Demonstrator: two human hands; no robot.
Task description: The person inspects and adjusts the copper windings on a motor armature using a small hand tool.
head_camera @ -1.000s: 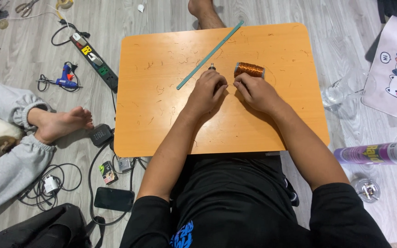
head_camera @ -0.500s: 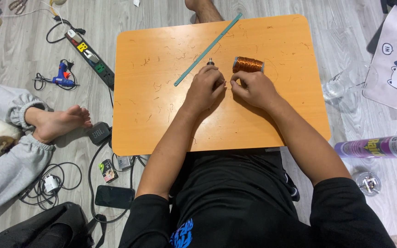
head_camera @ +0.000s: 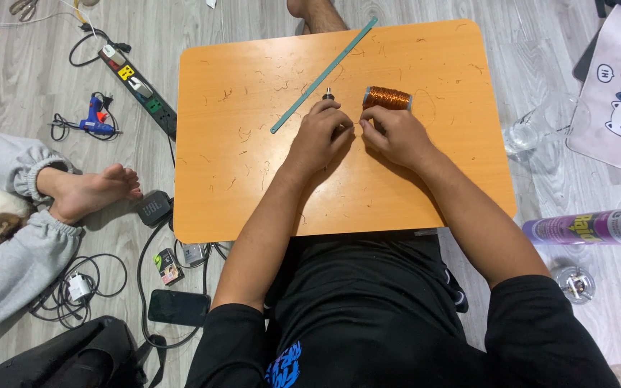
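Left hand (head_camera: 319, 136) pinched shut on a small dark rod (head_camera: 328, 94) poking out past the knuckles, right hand (head_camera: 391, 134) closed fingertip to fingertip close against it, likely on fine wire too thin to make out, both low over the orange table (head_camera: 253, 179). Copper spool (head_camera: 387, 98) lying on its side just beyond the right knuckles, teal strip (head_camera: 323, 75) slanting away past the left. Wire probably light, springy, quick to kink or snap; best pinched close to the rod, spool taken by its end flanges.
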